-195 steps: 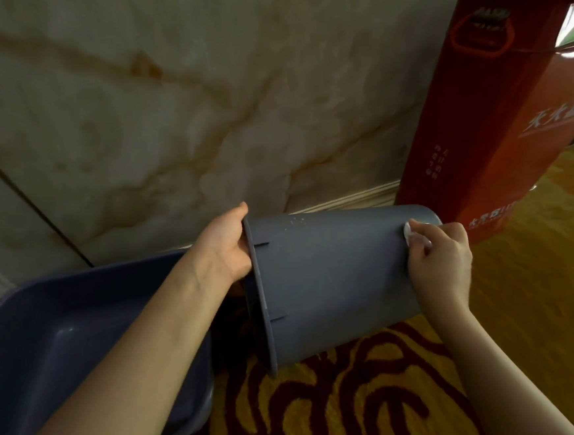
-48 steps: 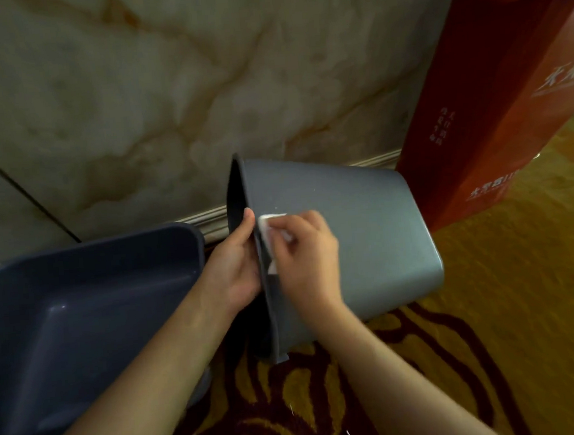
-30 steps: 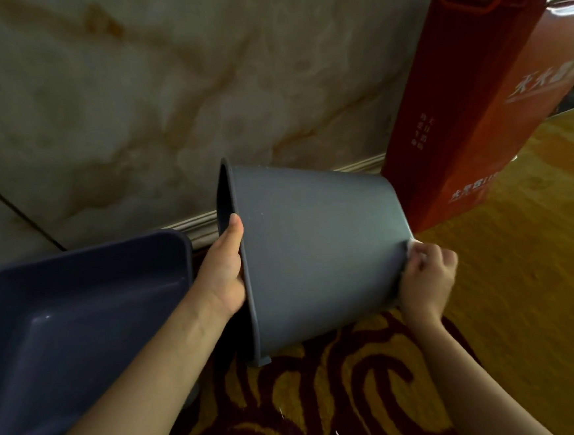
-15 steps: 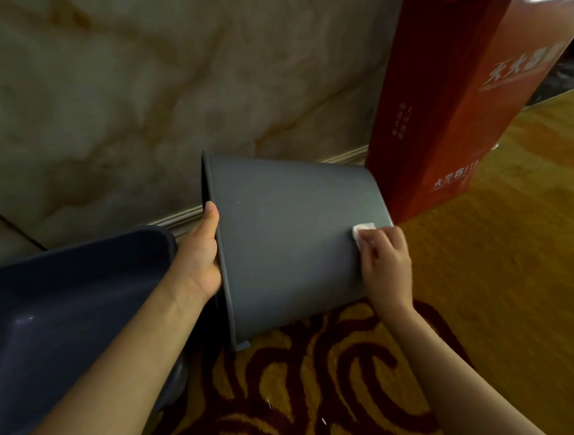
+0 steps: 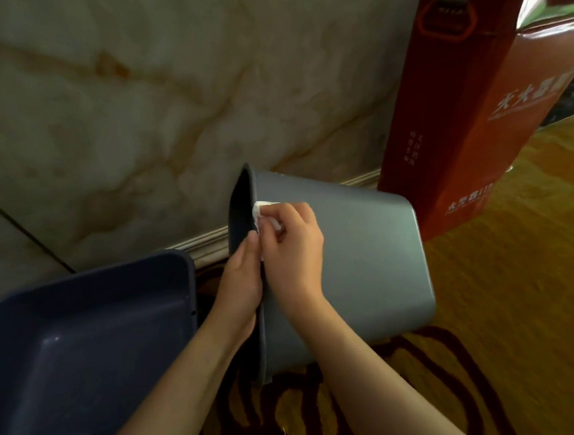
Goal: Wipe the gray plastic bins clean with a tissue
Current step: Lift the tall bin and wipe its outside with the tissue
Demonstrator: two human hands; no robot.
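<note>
A gray plastic bin [image 5: 368, 262] lies tipped on its side, its open mouth facing left and its base toward the right. My left hand [image 5: 241, 286] grips the rim at the mouth. My right hand [image 5: 293, 247] presses a white tissue [image 5: 261, 210] against the outer wall right beside the rim, its fingers closed on the tissue. A second, wider gray bin [image 5: 83, 353] stands at the lower left with its inside showing.
A marble wall [image 5: 133, 109] with a skirting board rises close behind the bins. A tall red carton [image 5: 475, 99] stands at the right, next to the tipped bin's base. A yellow carpet with dark red swirls [image 5: 508, 303] covers the floor.
My right hand has slid the tissue from the base end of the tipped bin along its outer wall to the rim. My left hand has kept its hold on the rim.
</note>
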